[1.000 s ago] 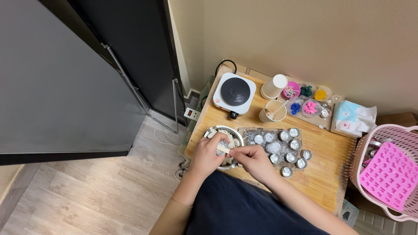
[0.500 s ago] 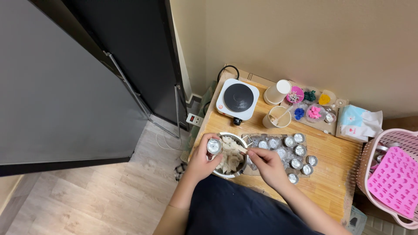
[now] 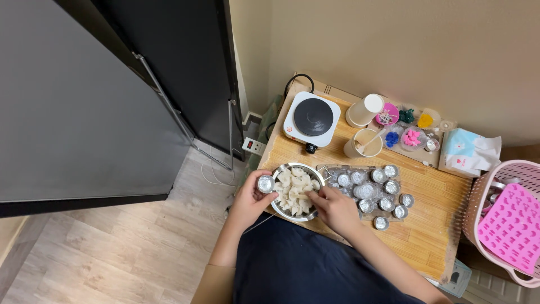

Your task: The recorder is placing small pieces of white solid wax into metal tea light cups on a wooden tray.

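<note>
Beside the metal bowl [image 3: 296, 193], left hand [image 3: 249, 201] holds a foil cup [image 3: 265, 183].

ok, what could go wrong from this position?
1. The metal bowl of pale chunks sits at the near edge of the wooden table; a push from the right hand, which reaches into it, might tip it off.
2. The left hand holds a small foil cup at the bowl's rim, past the table edge; anything dropped there would likely hit the floor.
3. The other foil cups crowd the right forearm; a sweep could scatter them.
</note>
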